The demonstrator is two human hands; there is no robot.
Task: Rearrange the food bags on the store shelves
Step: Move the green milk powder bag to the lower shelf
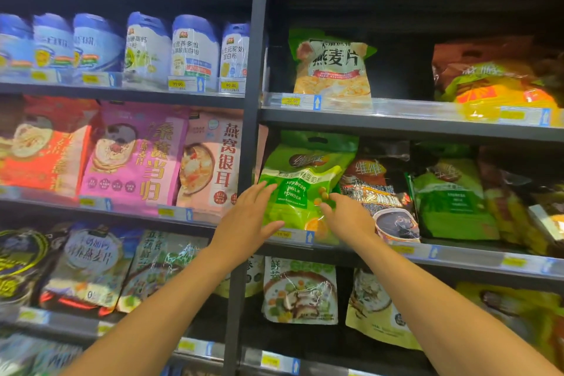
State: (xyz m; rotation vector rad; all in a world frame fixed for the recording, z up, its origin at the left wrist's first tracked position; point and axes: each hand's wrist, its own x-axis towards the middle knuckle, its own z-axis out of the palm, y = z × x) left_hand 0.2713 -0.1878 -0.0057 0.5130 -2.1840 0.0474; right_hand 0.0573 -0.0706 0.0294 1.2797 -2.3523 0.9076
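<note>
A green soybean milk powder bag point(300, 183) stands upright at the left end of the middle right shelf point(457, 256). My left hand point(248, 217) lies with spread fingers against the bag's lower left side. My right hand point(348, 215) touches its lower right side, fingers apart. Neither hand is closed around the bag. Beside it on the right stand a black sesame bag point(381, 192) and another green bag point(448, 198).
A dark upright post point(250, 137) divides left and right shelving. Above sit an oat flakes bag point(332, 67) and an orange bag point(494, 79) with a gap between. Pink and red bags point(134, 156) fill the left shelf. More bags stand below.
</note>
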